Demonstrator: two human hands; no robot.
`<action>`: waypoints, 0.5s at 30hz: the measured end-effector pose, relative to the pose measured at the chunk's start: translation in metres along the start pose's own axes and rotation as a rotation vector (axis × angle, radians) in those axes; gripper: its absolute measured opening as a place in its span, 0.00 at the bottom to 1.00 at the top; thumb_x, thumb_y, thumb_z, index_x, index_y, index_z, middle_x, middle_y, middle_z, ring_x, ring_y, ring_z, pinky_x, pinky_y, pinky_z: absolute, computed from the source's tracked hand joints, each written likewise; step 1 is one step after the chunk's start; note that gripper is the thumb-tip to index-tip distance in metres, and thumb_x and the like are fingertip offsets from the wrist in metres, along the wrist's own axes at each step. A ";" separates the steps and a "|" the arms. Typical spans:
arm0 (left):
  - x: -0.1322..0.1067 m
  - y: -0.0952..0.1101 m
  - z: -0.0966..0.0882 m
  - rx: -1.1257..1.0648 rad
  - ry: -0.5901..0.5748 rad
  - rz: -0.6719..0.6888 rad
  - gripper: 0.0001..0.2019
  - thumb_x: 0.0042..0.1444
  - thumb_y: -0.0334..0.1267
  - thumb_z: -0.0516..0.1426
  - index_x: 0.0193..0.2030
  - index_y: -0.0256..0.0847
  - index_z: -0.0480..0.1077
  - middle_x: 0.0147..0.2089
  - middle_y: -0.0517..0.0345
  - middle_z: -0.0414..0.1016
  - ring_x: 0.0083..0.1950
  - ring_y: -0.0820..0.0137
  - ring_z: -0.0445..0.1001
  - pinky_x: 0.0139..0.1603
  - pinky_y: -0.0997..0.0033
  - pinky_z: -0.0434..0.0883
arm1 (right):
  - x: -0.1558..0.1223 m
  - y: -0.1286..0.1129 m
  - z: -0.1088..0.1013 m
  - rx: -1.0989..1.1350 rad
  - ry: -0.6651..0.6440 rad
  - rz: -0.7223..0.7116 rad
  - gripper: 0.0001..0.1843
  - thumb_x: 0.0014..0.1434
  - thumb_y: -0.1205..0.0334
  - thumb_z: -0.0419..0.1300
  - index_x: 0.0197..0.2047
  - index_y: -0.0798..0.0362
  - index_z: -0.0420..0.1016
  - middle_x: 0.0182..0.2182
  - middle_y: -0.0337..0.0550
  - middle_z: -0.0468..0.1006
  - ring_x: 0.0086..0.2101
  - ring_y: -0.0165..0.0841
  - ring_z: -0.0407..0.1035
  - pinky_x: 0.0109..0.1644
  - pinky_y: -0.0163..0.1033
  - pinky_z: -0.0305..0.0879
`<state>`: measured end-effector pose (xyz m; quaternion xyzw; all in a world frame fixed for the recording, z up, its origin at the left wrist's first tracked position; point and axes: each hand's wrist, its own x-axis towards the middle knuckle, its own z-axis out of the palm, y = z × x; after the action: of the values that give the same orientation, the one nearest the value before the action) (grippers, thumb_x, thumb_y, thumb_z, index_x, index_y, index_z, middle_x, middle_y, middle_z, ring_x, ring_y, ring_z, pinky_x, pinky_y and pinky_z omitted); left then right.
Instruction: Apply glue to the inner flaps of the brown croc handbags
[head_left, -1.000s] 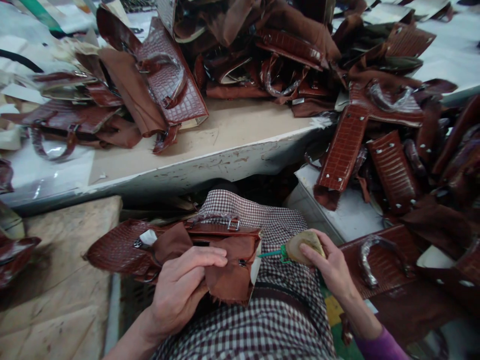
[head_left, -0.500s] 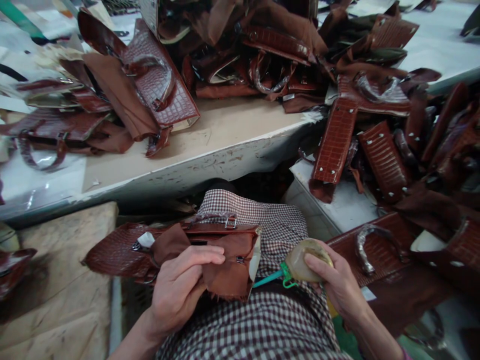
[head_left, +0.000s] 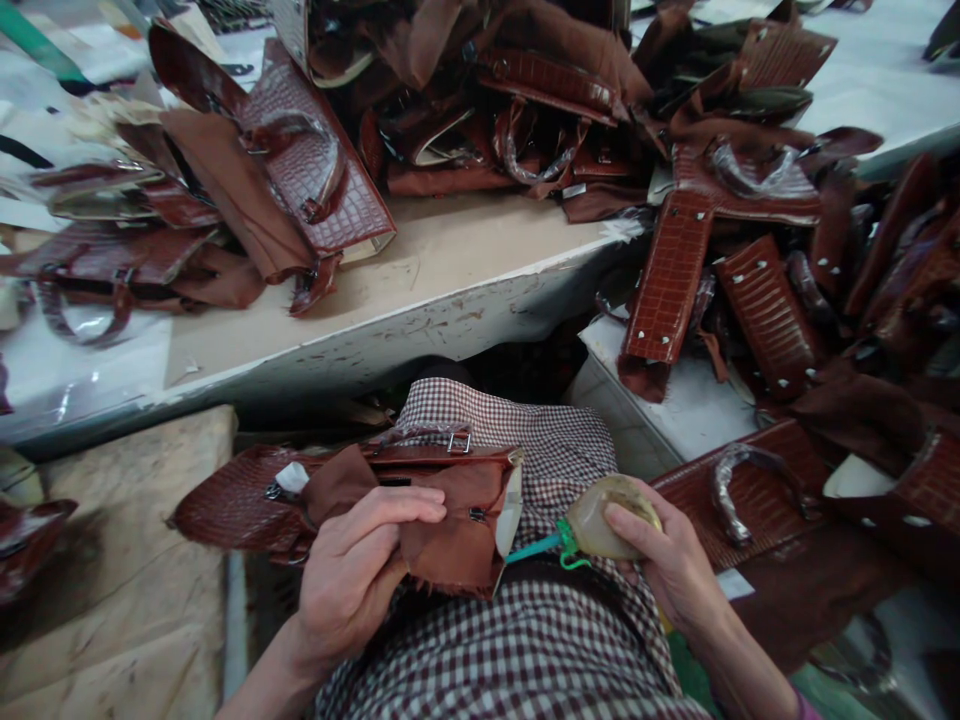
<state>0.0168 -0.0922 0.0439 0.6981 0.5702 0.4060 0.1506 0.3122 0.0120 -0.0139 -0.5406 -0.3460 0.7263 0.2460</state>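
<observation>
A brown crocodile-pattern leather bag piece (head_left: 247,495) with a suede flap (head_left: 457,545) lies across my lap. My left hand (head_left: 360,570) grips the flap, thumb on top and fingers curled under it. My right hand (head_left: 664,565) is closed on a small yellowish squeeze bottle (head_left: 611,530). The bottle's green nozzle (head_left: 536,548) points left and its tip touches the flap's right edge. A metal buckle (head_left: 459,441) sits on the bag's top edge.
A worn white-edged table (head_left: 420,300) ahead carries a heap of brown bag parts (head_left: 300,170). More bags and studded strips (head_left: 765,310) crowd a surface on the right. A wooden board (head_left: 112,560) lies at lower left. Checked cloth (head_left: 517,650) covers my lap.
The bottle dropped slightly and its nozzle came against the flap's edge. My left hand kept its hold on the flap. The view shifted a little.
</observation>
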 end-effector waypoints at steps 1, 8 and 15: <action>0.000 0.001 0.000 0.002 0.004 -0.004 0.12 0.58 0.19 0.54 0.43 0.35 0.74 0.43 0.50 0.81 0.49 0.66 0.80 0.48 0.70 0.79 | -0.001 0.000 0.000 0.000 0.000 -0.003 0.21 0.52 0.49 0.72 0.43 0.53 0.77 0.27 0.40 0.72 0.20 0.29 0.59 0.15 0.31 0.56; 0.004 0.003 0.002 -0.010 -0.018 0.030 0.10 0.59 0.20 0.54 0.42 0.34 0.74 0.41 0.50 0.82 0.47 0.66 0.80 0.47 0.72 0.79 | 0.013 0.002 -0.014 -0.253 0.055 -0.092 0.25 0.53 0.46 0.70 0.49 0.52 0.76 0.32 0.42 0.77 0.26 0.35 0.67 0.20 0.33 0.61; 0.006 0.002 0.003 -0.010 -0.021 0.027 0.10 0.60 0.21 0.54 0.44 0.34 0.74 0.42 0.49 0.82 0.48 0.65 0.80 0.47 0.70 0.79 | 0.019 0.006 -0.019 -0.330 0.083 -0.153 0.26 0.54 0.46 0.69 0.51 0.51 0.74 0.37 0.43 0.79 0.32 0.40 0.71 0.26 0.36 0.67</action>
<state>0.0199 -0.0863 0.0459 0.7090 0.5573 0.4035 0.1547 0.3253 0.0266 -0.0336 -0.5751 -0.4900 0.6162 0.2225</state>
